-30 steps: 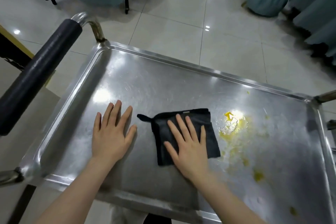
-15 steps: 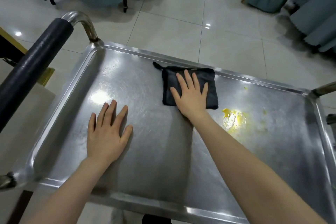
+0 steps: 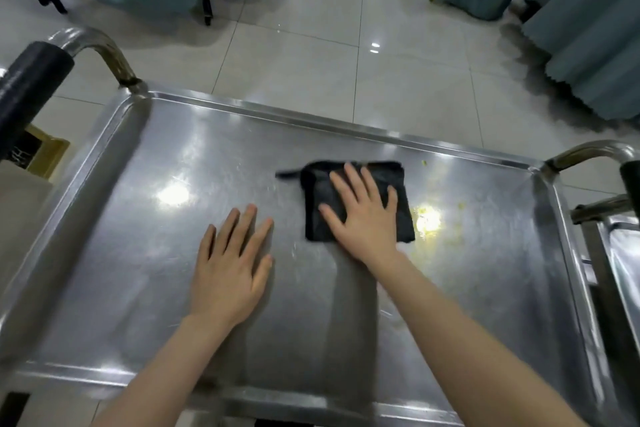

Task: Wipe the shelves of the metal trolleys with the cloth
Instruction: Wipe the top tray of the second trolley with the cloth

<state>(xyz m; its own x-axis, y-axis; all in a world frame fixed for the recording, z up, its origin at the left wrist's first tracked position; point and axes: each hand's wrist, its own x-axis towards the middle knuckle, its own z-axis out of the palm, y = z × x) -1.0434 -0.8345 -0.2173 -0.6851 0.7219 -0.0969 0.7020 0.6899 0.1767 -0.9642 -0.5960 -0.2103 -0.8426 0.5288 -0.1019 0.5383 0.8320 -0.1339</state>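
Grip-wise nothing is clenched: the right hand (image 3: 363, 218) lies flat with its fingers straight and spread, pressing down on the cloth (image 3: 403, 218). The left hand (image 3: 230, 267) is just as wide open, palm down on bare metal and holding nothing. Biggest thing around is the glossy pale tiled floor (image 3: 294, 73), with teal-draped furniture (image 3: 588, 28) along the far edge. Then comes the trolley's top shelf (image 3: 138, 253), a steel tray with a raised rim that fills most of the view, scuffed and catching ceiling lights. Both bare forearms come in from the near edge. The right one stretches further out and angles in toward the middle, while the left one stays shorter and closer to the body. A black padded handle (image 3: 27, 87) on a curved steel tube sits at the shelf's left end, and a sliver of a second trolley (image 3: 623, 253) shows at the right edge. The cloth is dark, folded roughly square, and lies a bit right of centre toward the far rim, with a little loop sticking out on its left. Just beside its right edge is a yellow smear (image 3: 427, 218), not covered by the cloth, with a few tiny yellow flecks near it.
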